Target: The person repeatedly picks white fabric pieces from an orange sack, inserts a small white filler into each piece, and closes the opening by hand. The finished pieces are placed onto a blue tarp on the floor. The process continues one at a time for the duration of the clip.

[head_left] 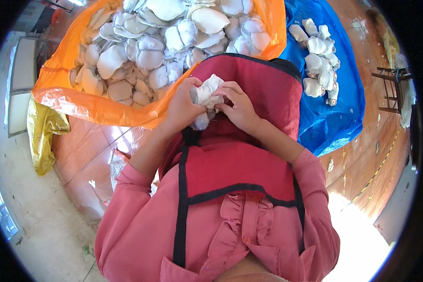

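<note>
My left hand [182, 104] and my right hand [239, 107] meet over my lap and both grip one white padded fabric piece [207, 92], which looks crumpled between the fingers. A bit of it hangs down below my left hand. A red apron with black trim [249, 160] covers my lap under the hands. Straight ahead lies an orange plastic sheet [80, 101] heaped with several white rounded padded pieces [150, 51].
To the right, a blue plastic sheet [333, 117] holds a smaller row of white pieces [320, 58]. A yellow bag [43, 136] lies crumpled at the left. A dark stool [394, 89] stands at the far right on the reddish tiled floor [371, 160].
</note>
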A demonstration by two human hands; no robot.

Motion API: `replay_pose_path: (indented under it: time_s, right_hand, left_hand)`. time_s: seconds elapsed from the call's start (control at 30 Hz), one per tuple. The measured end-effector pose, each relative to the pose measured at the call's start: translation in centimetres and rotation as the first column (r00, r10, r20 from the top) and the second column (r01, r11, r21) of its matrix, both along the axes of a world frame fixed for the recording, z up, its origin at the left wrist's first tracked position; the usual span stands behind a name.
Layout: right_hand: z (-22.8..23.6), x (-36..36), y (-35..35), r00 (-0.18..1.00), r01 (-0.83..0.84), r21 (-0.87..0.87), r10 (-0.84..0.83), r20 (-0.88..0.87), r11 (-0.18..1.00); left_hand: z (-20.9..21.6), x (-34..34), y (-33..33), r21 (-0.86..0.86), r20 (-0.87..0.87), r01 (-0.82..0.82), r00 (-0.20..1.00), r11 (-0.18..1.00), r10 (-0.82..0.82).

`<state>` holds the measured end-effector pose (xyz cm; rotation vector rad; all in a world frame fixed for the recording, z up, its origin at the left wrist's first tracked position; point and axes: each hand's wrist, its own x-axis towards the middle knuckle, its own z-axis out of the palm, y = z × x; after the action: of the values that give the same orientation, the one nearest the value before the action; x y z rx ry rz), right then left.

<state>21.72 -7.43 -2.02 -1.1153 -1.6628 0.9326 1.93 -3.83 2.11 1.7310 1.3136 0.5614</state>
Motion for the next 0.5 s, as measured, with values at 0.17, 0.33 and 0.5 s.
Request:
replay_pose_path:
  time_s: [0.17,0.33,0.5]
  right_hand:
    - [-1.0,0.2,0.6,0.998,-0.056,0.013,0.056,-0.008,0.998]
    - [-1.2,0.1,0.4,0.993,-0.076,-0.005,0.075,-0.094,0.997]
    - [0.9,0.4,1.1,0.989,-0.044,0.179,0.017,0.149,0.983]
  left_hand:
    - [-0.1,-0.6,0.3,-0.522,0.446,0.058,0.869,0.851,0.214]
    - [0.0,-1.2,0.8,-0.662,0.591,0.146,0.705,0.735,0.393]
    - [-0.5,-1.5,1.3,-0.694,0.578,0.112,0.676,0.711,0.458]
